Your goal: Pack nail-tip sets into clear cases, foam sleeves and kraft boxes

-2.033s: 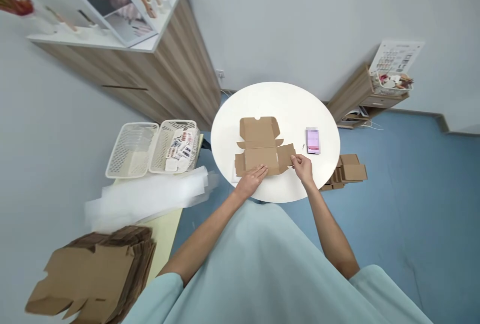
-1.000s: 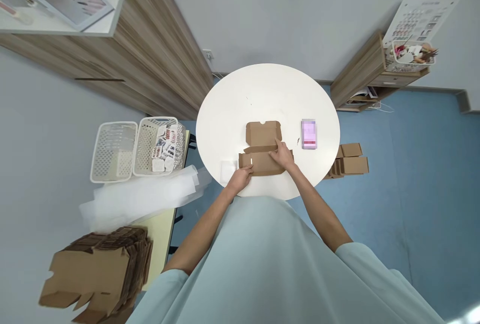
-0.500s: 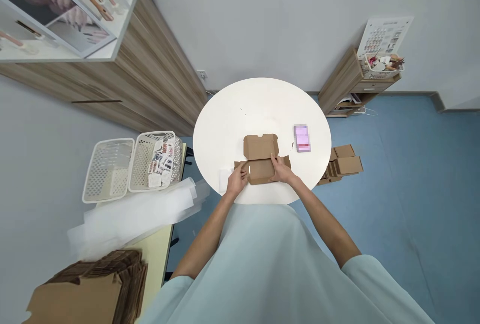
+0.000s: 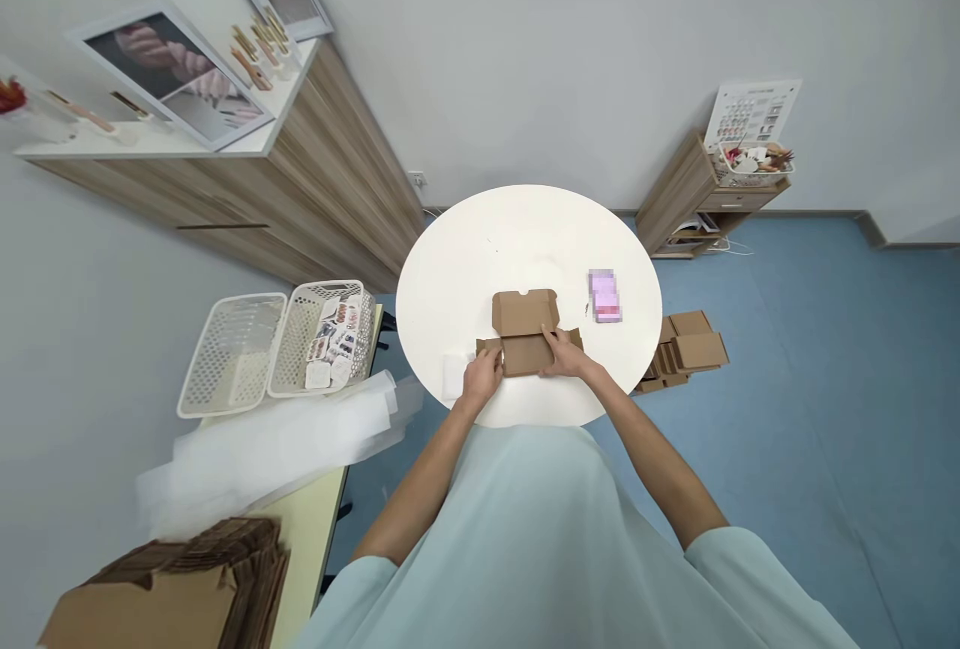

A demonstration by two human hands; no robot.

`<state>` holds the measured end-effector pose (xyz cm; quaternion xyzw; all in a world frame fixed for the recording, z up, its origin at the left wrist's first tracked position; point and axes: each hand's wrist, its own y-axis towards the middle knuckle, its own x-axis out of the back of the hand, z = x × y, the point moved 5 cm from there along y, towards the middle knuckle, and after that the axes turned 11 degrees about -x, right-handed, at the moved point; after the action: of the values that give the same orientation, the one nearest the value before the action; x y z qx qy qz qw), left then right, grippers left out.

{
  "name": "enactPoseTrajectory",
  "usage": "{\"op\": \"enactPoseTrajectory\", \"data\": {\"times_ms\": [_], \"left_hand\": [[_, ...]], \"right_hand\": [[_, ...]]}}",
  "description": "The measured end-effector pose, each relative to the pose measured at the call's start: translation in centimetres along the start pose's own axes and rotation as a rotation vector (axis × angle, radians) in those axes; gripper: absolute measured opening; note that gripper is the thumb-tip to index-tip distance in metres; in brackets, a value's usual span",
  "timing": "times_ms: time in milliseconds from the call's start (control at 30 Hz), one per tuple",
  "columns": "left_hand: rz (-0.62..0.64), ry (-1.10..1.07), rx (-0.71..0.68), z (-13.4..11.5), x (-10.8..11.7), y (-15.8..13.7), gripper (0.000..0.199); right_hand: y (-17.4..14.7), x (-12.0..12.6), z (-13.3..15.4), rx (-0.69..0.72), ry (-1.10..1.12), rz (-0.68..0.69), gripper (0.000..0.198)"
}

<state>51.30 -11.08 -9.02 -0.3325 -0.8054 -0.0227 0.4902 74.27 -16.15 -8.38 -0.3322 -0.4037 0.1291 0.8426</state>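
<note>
A brown cardboard mailer box (image 4: 526, 355) lies unfolded on the white oval table (image 4: 465, 239), its lid panel (image 4: 525, 313) spread away from me. My left hand (image 4: 482, 376) is at the box's left side, fingers closed on the left side flap. My right hand (image 4: 564, 354) grips the right side, its thumb reaching over the inside of the base. A flat white packet (image 4: 453, 376) lies on the table beside my left hand. Farther right is a pink-purple item (image 4: 604, 296), blurred out in the picture.
Left of me, a side table (image 4: 304, 519) bears white plastic baskets (image 4: 232, 354), white translucent sheets (image 4: 285, 444) and a stack of flat cardboard (image 4: 150, 604). More cardboard boxes (image 4: 697, 341) sit low at the right. A wooden cabinet (image 4: 337, 149) and a small drawer unit (image 4: 709, 199) stand by the wall.
My left hand has shifted up along the box's left side, its fingers now at the flap. My right hand stays on the right side. The whole view has tilted slightly.
</note>
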Motion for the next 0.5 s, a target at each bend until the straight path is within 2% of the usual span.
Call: {"op": "enactPoseTrajectory", "data": {"times_ms": [233,300,400,500], "left_hand": [[0.005,-0.114,-0.088,-0.6,1.1,-0.4,0.041],[-0.086,-0.092,-0.025,-0.1,1.7,-1.0,0.040],[-0.225,-0.021,0.187,1.5,2.7,-2.3,0.041],[-0.193,0.011,0.274,2.3,2.9,-3.0,0.024]], "right_hand": [[0.4,0.6,-0.3,0.014,0.012,-0.052,0.118],[0.4,0.5,-0.3,0.019,0.022,-0.059,0.115],[0.2,0.6,-0.3,0.023,0.033,-0.066,0.113],[0.1,0.6,-0.3,0.026,0.029,-0.063,0.114]]}}
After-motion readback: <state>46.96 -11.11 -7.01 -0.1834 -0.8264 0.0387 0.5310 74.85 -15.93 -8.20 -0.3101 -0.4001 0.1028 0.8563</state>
